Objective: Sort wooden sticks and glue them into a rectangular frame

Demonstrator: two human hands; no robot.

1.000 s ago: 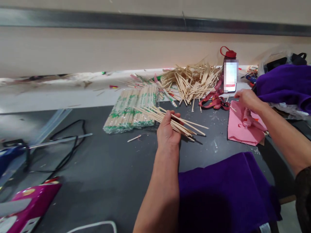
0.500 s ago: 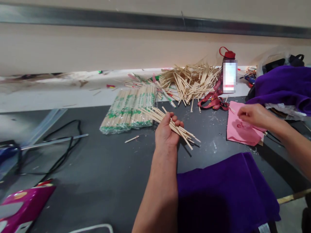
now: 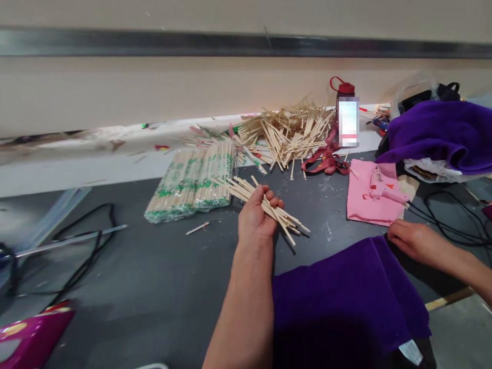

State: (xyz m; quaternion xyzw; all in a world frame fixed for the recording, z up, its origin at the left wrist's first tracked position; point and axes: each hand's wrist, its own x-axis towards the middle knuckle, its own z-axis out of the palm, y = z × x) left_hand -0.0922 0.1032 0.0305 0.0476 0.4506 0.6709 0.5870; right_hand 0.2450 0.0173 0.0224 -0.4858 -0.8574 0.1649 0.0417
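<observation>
Chopsticks point(image 3: 190, 182) lay packeted just left of the left hand point(image 3: 259, 212), which gripped loose sticks point(image 3: 283, 218). Rightward, a pink glue gun point(image 3: 385, 191) rested on a pink sheet point(image 3: 357, 205) near the right hand point(image 3: 412, 240), fingers curled, hold unclear.

"How's the light?"
"Middling: glints on the clear plastic-wrapped packet of pale sticks point(image 3: 192, 179), a dark shadow across the folded deep-purple cloth point(image 3: 342, 287), another on the dark-grey bench point(image 3: 161, 287) below the bare right hand point(image 3: 415, 239)"
"And sharpness?"
"Edges stretch, softening the glossy magenta box point(image 3: 40, 335) at left; pixelation covers the bright rectangular phone screen point(image 3: 348, 122)"
</observation>
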